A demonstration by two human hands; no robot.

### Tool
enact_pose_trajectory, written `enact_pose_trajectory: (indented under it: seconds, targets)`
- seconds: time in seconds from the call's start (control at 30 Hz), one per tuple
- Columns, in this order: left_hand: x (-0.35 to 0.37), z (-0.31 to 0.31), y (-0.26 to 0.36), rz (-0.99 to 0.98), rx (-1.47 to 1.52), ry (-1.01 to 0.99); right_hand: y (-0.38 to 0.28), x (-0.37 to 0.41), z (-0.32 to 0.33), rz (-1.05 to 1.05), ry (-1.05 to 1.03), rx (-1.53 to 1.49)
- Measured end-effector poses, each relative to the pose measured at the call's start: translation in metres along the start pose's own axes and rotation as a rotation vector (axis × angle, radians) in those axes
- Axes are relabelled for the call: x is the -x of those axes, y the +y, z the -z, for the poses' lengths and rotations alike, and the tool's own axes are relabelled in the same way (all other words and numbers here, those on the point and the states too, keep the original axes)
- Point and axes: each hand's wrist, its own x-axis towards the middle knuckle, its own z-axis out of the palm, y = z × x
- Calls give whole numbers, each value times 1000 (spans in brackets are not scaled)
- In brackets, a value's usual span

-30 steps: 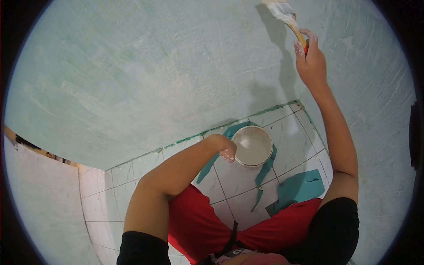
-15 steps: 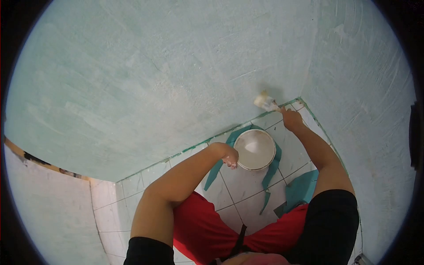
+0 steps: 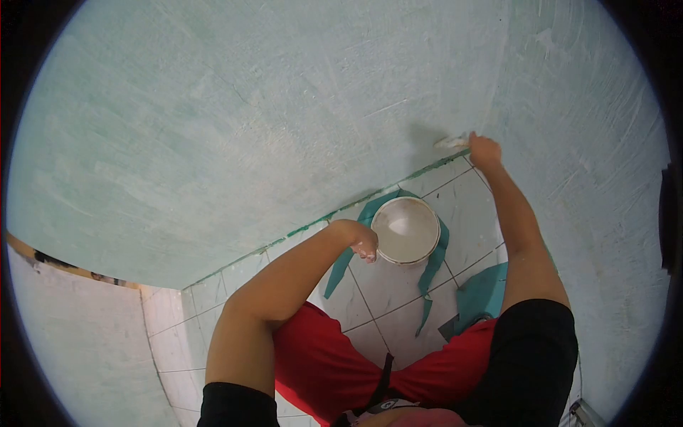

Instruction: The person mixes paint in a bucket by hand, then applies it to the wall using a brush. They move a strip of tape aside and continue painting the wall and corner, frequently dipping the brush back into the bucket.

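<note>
My right hand (image 3: 485, 151) grips the handle of a paint brush (image 3: 451, 143), whose bristles point left against or close to the pale green wall (image 3: 306, 114), just above its bottom edge. A white bucket (image 3: 406, 261) with whitish liquid in it stands on the tiled floor. Beside the bucket's left rim hangs my left hand (image 3: 364, 242), its fingers curled downward and marked with white; whether anything is inside them is hidden.
Teal cloth or sheet strips (image 3: 434, 274) lie around the bucket. A larger teal piece (image 3: 481, 295) rests on the tiles (image 3: 356, 292) by my right knee. The side wall (image 3: 590, 164) rises on the right, meeting the front wall at a corner.
My right hand and the brush have moved up and to the right, and the brush now lies more level. In the view, the bucket and my left hand sit slightly higher and further left.
</note>
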Motion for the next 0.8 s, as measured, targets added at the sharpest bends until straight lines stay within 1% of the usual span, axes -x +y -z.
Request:
enact_pose_trajectory:
  seconds: [0.07, 0.13, 0.2, 0.23, 0.3, 0.33, 0.4, 0.43, 0.47, 0.5, 0.57, 0.63, 0.7, 0.77, 0.8]
  targets:
    - [-17, -5, -13, 33, -87, -33, 23, 2, 10, -27, 61, -8]
    - [1, -1, -3, 17, -53, -22, 45, 10, 14, -28, 87, 9]
    - [6, 1, 0, -6, -22, -9, 64, 19, 17, -116, 321, -170]
    - [6, 2, 1, -7, -19, -20, 68, 16, 18, -116, 321, -165]
    - [7, 4, 3, -15, -13, -29, 68, 9, 31, -357, 546, -333]
    - [7, 4, 4, -15, -3, -27, 68, 2, 39, -354, 542, -327]
    - [7, 5, 10, -20, 8, -37, 60, -13, 55, -358, 850, -603]
    - [6, 7, 13, 19, -48, -48, 54, -18, 57, -362, 845, -599]
    - [6, 8, 16, 58, -107, -57, 50, -25, 56, -390, 774, -603]
    - [6, 10, 20, 55, -111, -60, 43, -27, 55, -417, 705, -607]
    - [9, 12, 24, 24, -77, -75, 21, -17, 43, -255, 639, -491]
    - [2, 9, 20, 15, -89, -73, 0, -5, 24, -161, 327, -431]
    - [-5, 7, 15, 3, -99, -70, -21, 20, -1, -141, 134, -351]
    - [-7, 8, 12, 11, -116, -99, -22, 26, -70, -22, 190, -194]
    - [-4, 10, 14, 11, -122, -98, -23, 35, -68, -28, 193, -194]
